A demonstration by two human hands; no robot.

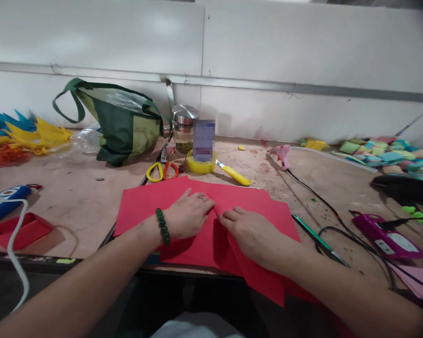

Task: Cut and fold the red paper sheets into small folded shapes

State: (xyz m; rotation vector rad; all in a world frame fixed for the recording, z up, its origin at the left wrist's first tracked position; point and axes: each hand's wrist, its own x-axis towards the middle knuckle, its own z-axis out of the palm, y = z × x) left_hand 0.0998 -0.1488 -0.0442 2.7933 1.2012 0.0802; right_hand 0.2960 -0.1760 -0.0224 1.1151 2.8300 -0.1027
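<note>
Several overlapping sheets of red paper point(141, 206) lie at the table's front edge. Above them my left hand point(188, 213), with a ring and a green bead bracelet point(162, 226), has its fingertips closed on the paper at a crease near the middle. Just to the right, my right hand point(248, 232) pinches the same red paper by a raised edge. The paper under the right hand is lifted and slanted, and one corner hangs over the table's front edge. Both palms hide part of the sheets.
Behind the paper are pliers point(163, 170), a yellow tape roll point(200, 164) with a blurred phone-like screen point(203, 141), a yellow cutter point(234, 174), a glass jar point(184, 129) and a green bag point(121, 122). A pink glue gun point(281, 155), green-edged blade point(319, 239) and purple power strip point(387, 237) lie right.
</note>
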